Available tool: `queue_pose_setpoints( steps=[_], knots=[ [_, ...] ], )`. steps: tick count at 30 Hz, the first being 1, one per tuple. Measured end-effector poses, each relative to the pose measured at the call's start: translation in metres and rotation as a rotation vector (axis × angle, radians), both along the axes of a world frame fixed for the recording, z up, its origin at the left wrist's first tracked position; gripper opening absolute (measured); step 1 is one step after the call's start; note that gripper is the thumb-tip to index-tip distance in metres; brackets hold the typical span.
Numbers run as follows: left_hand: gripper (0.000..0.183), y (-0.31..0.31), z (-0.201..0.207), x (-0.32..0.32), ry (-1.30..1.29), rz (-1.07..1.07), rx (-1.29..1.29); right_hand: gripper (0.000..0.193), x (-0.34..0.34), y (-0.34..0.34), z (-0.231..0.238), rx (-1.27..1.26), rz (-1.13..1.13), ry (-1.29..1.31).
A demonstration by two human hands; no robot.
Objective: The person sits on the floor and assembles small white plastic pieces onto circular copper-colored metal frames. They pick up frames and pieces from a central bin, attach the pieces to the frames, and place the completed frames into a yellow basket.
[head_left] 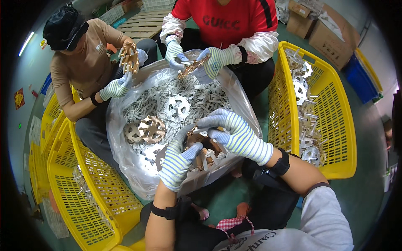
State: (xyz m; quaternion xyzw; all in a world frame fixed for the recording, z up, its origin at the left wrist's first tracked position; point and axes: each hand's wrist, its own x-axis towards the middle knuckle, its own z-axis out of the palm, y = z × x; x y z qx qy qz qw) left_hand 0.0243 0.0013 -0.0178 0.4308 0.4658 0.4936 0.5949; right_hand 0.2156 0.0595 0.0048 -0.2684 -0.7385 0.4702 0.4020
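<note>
My left hand (179, 157), in a striped knit glove, grips the near left side of a round copper-coloured metal part (212, 144). Opposite it, my right hand (238, 136), gloved alike, pinches at the part's upper edge. Fingers hide much of this part. Both hands are above a carton lined with clear plastic (119, 157), heaped with thin grey strips (205, 98). On the strips lie a silver slotted disc (178, 108), a copper-coloured wheel-shaped part (152, 129) and a shiny silver part (150, 159) left of my left hand.
Across the carton, a person in red (222, 21) holds a copper-coloured part (188, 69); a person at left (90, 62) holds another (130, 58). Yellow baskets (335, 129) with silver parts stand at right and left (77, 209). Cardboard boxes (333, 42) sit behind.
</note>
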Motion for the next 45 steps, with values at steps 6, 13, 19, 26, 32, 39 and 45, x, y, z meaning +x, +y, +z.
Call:
queue_pose_setpoints(
  steps=[6,13,19,26,32,39,45],
  knots=[
    [0.048,-0.002,-0.006,-0.003,0.024,-0.018,-0.004,0.025,-0.002,0.006,-0.010,0.580,-0.166,-0.394],
    [0.054,-0.004,0.005,0.000,-0.038,-0.022,0.081,0.027,-0.005,-0.004,-0.010,0.269,-0.138,-0.235],
    [0.054,-0.004,0.000,0.000,0.049,-0.036,0.120,0.029,-0.008,-0.002,-0.021,0.289,-0.171,-0.308],
    [0.042,-0.005,0.005,0.009,0.260,0.094,0.175,0.029,-0.006,0.001,-0.027,0.353,-0.065,-0.336],
    [0.033,-0.005,-0.004,0.013,0.286,0.203,0.239,0.041,-0.009,-0.006,-0.029,0.444,-0.102,-0.439],
    [0.032,0.008,0.000,-0.028,0.229,0.489,0.190,0.019,0.012,0.037,-0.037,0.394,-0.358,-0.201],
    [0.031,0.007,-0.003,-0.030,0.144,0.479,0.066,0.038,0.031,0.045,-0.131,-0.123,0.357,-1.030]
  ],
)
